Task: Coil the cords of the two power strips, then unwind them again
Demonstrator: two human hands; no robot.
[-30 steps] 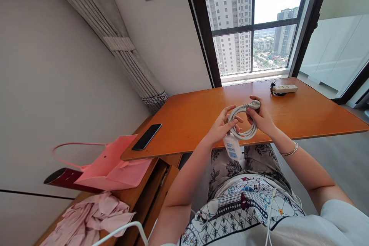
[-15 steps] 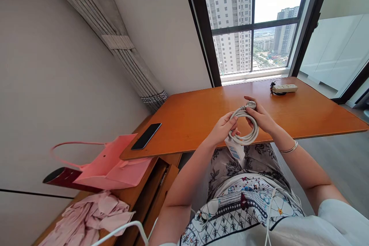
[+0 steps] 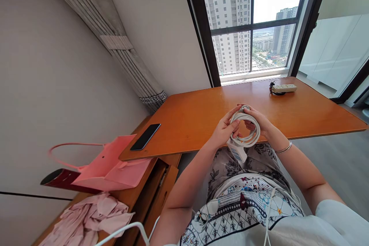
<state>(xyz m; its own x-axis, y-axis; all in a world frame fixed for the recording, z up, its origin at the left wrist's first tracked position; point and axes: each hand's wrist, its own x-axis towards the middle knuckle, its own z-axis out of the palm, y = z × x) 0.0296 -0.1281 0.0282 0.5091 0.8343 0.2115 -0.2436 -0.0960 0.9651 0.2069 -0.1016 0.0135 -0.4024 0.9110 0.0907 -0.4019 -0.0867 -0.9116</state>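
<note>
Over the table's near edge, a white cable (image 3: pixel 253 137) is held in a round coil of several loops. My left hand (image 3: pixel 226 127) grips the left side of the coil, thumb in front and fingers behind. On the upper right, my right hand (image 3: pixel 257 120) is closed round the coil near the plug (image 3: pixel 245 108). The fingers of both hands nearly meet at the plug. Below the coil hangs a white block (image 3: pixel 237 151), which looks like the cable's power strip, above my lap. Part of the fingers is hidden behind the loops.
On the orange-brown table (image 3: pixel 187 117) lie a black phone (image 3: pixel 145 137) at the left and a cream power strip (image 3: pixel 284 88) with a black cord at the far right. A pink bag (image 3: pixel 111 163) and crumpled pink cloth (image 3: pixel 95 217) rest on a lower wooden cabinet (image 3: pixel 144 200) at left.
My right hand has come left and slightly down with the plug, against the top of the coil. My left fingers have reached up toward the plug.
</note>
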